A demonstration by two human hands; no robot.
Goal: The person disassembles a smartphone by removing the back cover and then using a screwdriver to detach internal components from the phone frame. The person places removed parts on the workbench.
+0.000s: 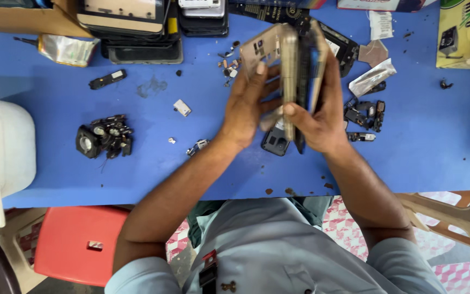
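- A blue table (61,174) is seen from above, littered with small phone parts; a red stool (77,245) stands at its near left edge.
- A gold phone frame (288,71), held upright above the table centre, is gripped from the left by the left hand (246,111), fingers curled around it and thumb on its edge.
- A dark phone body (315,60), just right of the frame and touching it, is clasped by the right hand (322,122), fingers closed behind it.
- A black camera-module cluster (104,136) lies well to the left.
- Stacked phones (137,32) are noted at the far side.
- A dark back cover (274,142) lies on the table under the hands.
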